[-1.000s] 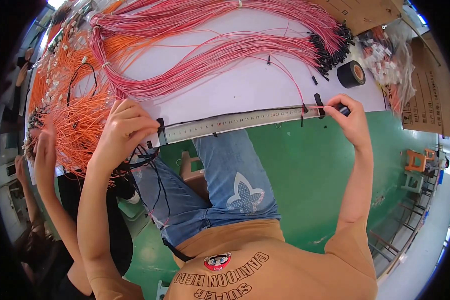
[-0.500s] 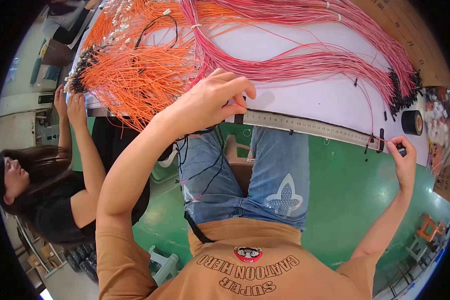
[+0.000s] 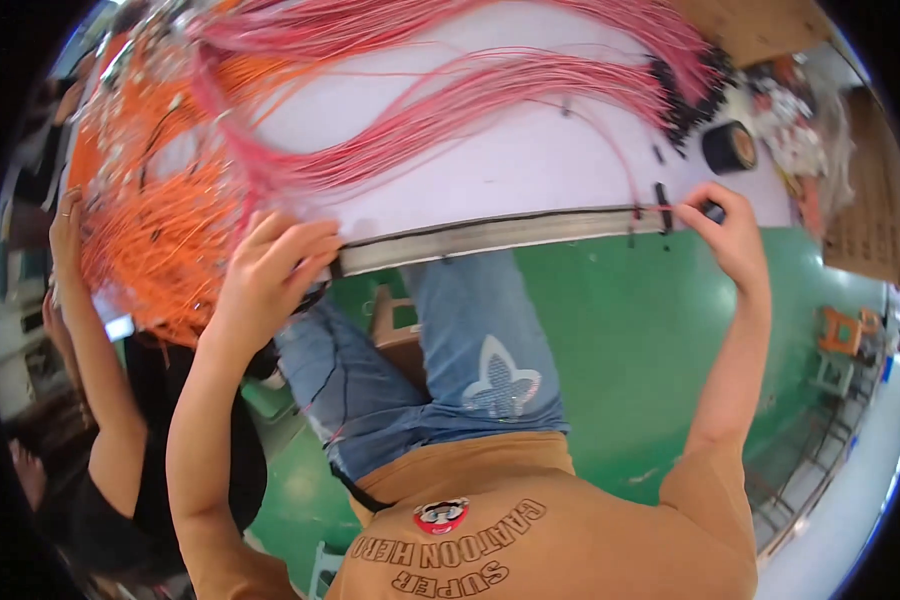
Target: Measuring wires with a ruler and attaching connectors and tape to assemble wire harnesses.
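A steel ruler (image 3: pixel 480 236) lies along the near edge of the white table, and a thin black cable runs along its upper edge. My left hand (image 3: pixel 270 272) is closed at the ruler's left end, thumb and fingertips pinched on the cable's end there; motion blurs the detail. Beyond the ruler's right end, my right hand (image 3: pixel 727 228) pinches a pink wire (image 3: pixel 653 208) that joins the cable. A black piece (image 3: pixel 712 211) shows among its fingers. An upright black strip (image 3: pixel 662 207) crosses near that end.
A bundle of pink wires (image 3: pixel 440 100) with black ends spans the table. Orange wires (image 3: pixel 165 230) pile up at left. A black tape roll (image 3: pixel 730 147) stands near the right hand, beside plastic bags (image 3: pixel 795 130) and a cardboard box (image 3: pixel 865 190). A co-worker's arm (image 3: pixel 105 400) is at left.
The view has swung right, so the table and both hands appear further left. My left hand has lowered slightly toward the ruler's end. My right hand keeps its pinch past the other end.
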The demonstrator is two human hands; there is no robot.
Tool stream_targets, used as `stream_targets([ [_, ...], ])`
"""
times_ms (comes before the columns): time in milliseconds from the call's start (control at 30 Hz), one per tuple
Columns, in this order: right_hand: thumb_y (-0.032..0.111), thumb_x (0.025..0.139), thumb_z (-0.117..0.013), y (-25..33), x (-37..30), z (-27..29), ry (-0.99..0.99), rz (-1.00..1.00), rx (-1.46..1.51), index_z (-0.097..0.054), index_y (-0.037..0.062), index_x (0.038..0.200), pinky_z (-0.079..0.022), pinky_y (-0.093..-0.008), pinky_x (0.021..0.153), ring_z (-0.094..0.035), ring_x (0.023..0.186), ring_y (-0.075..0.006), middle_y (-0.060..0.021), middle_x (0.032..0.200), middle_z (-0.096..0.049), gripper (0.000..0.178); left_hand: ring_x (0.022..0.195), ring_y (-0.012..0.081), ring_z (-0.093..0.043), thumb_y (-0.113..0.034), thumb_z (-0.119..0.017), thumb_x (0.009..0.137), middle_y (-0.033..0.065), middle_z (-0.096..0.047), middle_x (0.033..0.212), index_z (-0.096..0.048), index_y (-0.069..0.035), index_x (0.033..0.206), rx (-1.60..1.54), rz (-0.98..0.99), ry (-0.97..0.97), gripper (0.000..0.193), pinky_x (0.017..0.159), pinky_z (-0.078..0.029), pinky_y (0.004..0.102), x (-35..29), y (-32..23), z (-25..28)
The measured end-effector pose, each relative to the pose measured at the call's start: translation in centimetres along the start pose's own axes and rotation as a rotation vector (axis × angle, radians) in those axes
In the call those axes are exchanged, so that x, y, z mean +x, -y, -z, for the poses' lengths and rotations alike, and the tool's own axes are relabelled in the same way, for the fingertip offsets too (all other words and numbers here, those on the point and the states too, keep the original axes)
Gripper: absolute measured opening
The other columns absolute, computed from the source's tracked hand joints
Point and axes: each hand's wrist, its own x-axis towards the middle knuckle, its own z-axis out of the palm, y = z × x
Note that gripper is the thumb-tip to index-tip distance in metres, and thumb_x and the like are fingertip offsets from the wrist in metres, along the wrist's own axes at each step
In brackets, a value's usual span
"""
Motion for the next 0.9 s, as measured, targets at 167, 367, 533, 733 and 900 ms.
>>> stream_targets([
  [167, 0.013, 0.082, -0.068, 0.26, -0.44, 0.26, -0.009, -0.034, 0.039, -0.060, -0.0005, 0.078, -0.041, -0.0244, 0.067, -0.051, 0.071, -0.0075, 0.0002, 0.073, -0.059, 0.016, 0.076, 0.0230, -0.057, 0.000, -0.073, 0.074, 0.0069, -0.064, 0.083, -0.065, -0.003, 0.102, -0.011, -0.009, -0.028, 0.029, 0.069, -0.046, 0.0333, 0.15, -0.26, -0.49],
  [367, 0.012, 0.081, -0.068, 0.18, -0.43, 0.33, -0.015, -0.042, 0.046, -0.062, 0.0006, 0.078, -0.041, -0.0242, 0.067, -0.051, 0.071, -0.0075, 0.0006, 0.073, -0.059, 0.013, 0.079, 0.0236, -0.057, 0.001, -0.073, 0.074, 0.0068, -0.063, 0.083, -0.065, -0.003, 0.101, 0.027, -0.023, -0.035, 0.028, 0.070, -0.046, 0.0336, 0.17, -0.35, -0.51],
  [533, 0.012, 0.082, -0.067, -0.18, -0.25, 0.33, -0.006, -0.027, 0.058, -0.061, 0.0012, 0.078, -0.040, -0.0241, 0.066, -0.049, 0.070, -0.0071, 0.0016, 0.072, -0.058, 0.013, 0.078, 0.0235, -0.056, 0.000, -0.074, 0.074, 0.0062, -0.062, 0.082, -0.066, -0.004, 0.097, 0.027, 0.021, -0.044, 0.025, 0.070, -0.046, 0.0335, 0.22, -0.64, -0.53],
  [733, 0.012, 0.082, -0.067, 0.08, -0.29, 0.30, 0.005, -0.063, 0.074, -0.060, 0.0014, 0.077, -0.039, -0.0241, 0.064, -0.048, 0.068, -0.0063, 0.0019, 0.072, -0.057, 0.013, 0.078, 0.0239, -0.056, 0.000, -0.073, 0.074, 0.0064, -0.062, 0.083, -0.066, -0.004, 0.096, 0.043, 0.027, -0.032, 0.023, 0.070, -0.046, 0.0342, 0.18, -0.78, -0.44],
  [900, 0.012, 0.082, -0.067, -0.13, -0.28, 0.18, -0.013, -0.047, 0.064, -0.060, 0.0014, 0.077, -0.039, -0.0237, 0.063, -0.047, 0.068, -0.0061, 0.0023, 0.072, -0.056, 0.014, 0.080, 0.0255, -0.055, 0.001, -0.072, 0.075, 0.0072, -0.062, 0.085, -0.066, -0.004, 0.098, 0.074, -0.006, -0.030, 0.025, 0.071, -0.046, 0.0353, 0.12, -1.09, -0.52],
])
